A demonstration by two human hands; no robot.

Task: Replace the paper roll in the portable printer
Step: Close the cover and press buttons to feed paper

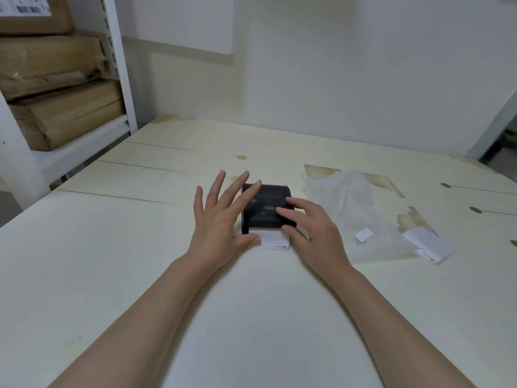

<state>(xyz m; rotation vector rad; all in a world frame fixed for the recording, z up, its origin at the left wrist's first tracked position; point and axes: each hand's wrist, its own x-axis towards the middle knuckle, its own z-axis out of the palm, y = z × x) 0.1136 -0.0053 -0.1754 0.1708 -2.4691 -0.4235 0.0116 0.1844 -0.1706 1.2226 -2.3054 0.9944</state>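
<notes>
A small black rectangular portable printer (265, 208) lies flat on the pale cream wooden surface (140, 261), near its middle and between the two bare hands. A short strip of white paper with a red mark at its corner (275, 242) projects from the printer's near edge onto the surface.

The left hand (216, 219) stands just beside the printer's left side, palm turned toward it. Its fingers (235, 189) are spread wide and extended; the tips of the longer ones reach over the printer's far left corner, while the thumb lies against the near left corner where the paper strip emerges. This hand grasps nothing; whether the fingertips touch the casing cannot be told.

The right hand (313, 228) rests over the printer's right side. Its fingers (288, 212) are bent and lie on the top face of the casing, and the thumb sits at the near right corner beside the paper strip. The hand presses or steadies the printer rather than closing around it.

To the right of the printer, apart from it, lies a crumpled translucent plastic bag (349, 208) with a small white square label (363, 235) on it. Farther right, a second white paper slip with a red mark (429, 245) rests on the surface. Brown cardboard boxes (56, 88) fill a white shelf unit (123, 79) at far left.
</notes>
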